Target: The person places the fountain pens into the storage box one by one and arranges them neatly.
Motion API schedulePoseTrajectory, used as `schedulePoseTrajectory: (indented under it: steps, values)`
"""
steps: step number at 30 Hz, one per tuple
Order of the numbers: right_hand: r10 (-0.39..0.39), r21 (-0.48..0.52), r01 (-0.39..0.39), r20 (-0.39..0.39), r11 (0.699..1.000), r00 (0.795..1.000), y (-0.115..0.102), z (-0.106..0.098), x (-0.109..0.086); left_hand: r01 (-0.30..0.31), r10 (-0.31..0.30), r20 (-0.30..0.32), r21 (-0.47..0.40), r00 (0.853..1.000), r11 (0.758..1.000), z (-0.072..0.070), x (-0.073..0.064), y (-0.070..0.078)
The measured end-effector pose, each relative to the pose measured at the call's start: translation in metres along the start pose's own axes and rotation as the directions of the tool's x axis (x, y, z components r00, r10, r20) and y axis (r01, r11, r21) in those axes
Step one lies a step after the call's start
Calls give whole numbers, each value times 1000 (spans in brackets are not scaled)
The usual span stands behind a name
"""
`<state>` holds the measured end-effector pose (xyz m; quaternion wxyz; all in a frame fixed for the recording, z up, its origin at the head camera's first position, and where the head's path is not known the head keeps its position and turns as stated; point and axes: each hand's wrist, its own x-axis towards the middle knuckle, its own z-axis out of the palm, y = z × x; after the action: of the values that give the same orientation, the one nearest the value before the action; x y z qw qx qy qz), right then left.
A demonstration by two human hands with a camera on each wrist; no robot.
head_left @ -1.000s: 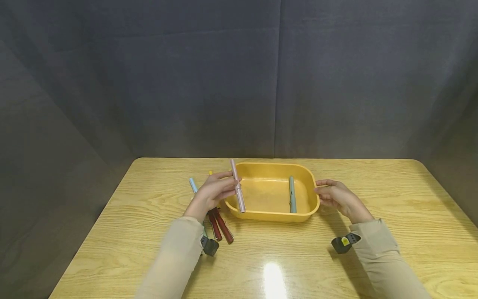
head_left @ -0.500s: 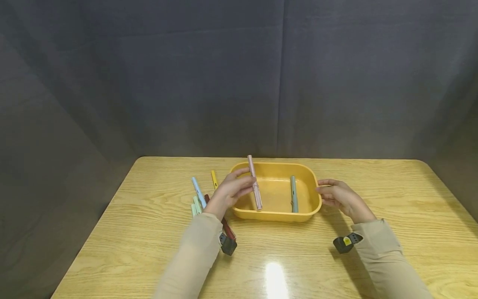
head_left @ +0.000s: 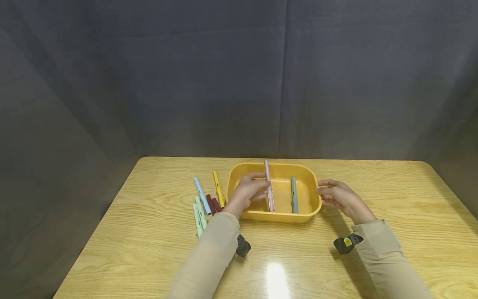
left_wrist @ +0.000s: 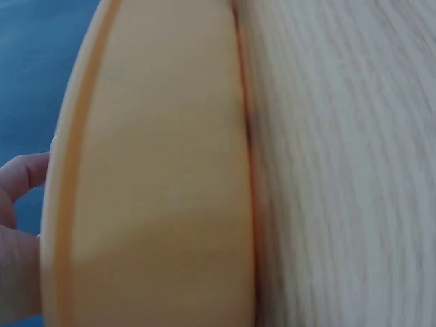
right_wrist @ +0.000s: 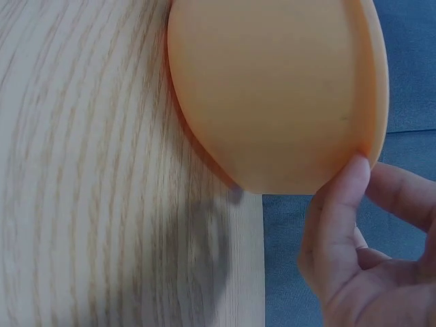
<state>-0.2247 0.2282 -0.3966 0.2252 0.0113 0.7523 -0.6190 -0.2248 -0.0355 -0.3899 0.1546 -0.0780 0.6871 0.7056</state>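
Left hand (head_left: 246, 193) is pinching pink pen (head_left: 270, 202), long axis running nearly parallel to grey-green pen (head_left: 294, 195) lying rightward. Right hand (head_left: 342, 200) is pinching yellow tray (head_left: 287, 217) at its right rim.

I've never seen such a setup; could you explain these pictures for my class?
No robot here: a person works bare-handed. The wide picture comes from a camera on the head; the close ones, from one on each wrist. On the wooden table stands a yellow tray; to its left lie a light blue pen, a yellow pen, two dark red pens and two pale green pens. A grey-green pen lies inside the tray. The left hand holds a pink pen over the tray; the right hand pinches the tray's rim.
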Motion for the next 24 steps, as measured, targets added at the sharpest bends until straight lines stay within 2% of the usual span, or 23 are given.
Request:
schedulePoseTrajectory:
  steps: [12, 20, 24]
  values:
    - [-2, -17, 2, 12, 1000, 1000, 2, -2, 2, -23, 22, 18, 58, 1000, 998, 27, 6, -12]
    - [5, -5, -5, 14, 1000, 1000, 1, -2, 2, -25, 25, 9, 39, 1000, 999, 41, 9, -12]
    - [6, -3, -6, 21, 1000, 1000, 1, -2, 1, -6, 6, -5, 29, 1000, 1000, 47, 11, -14]
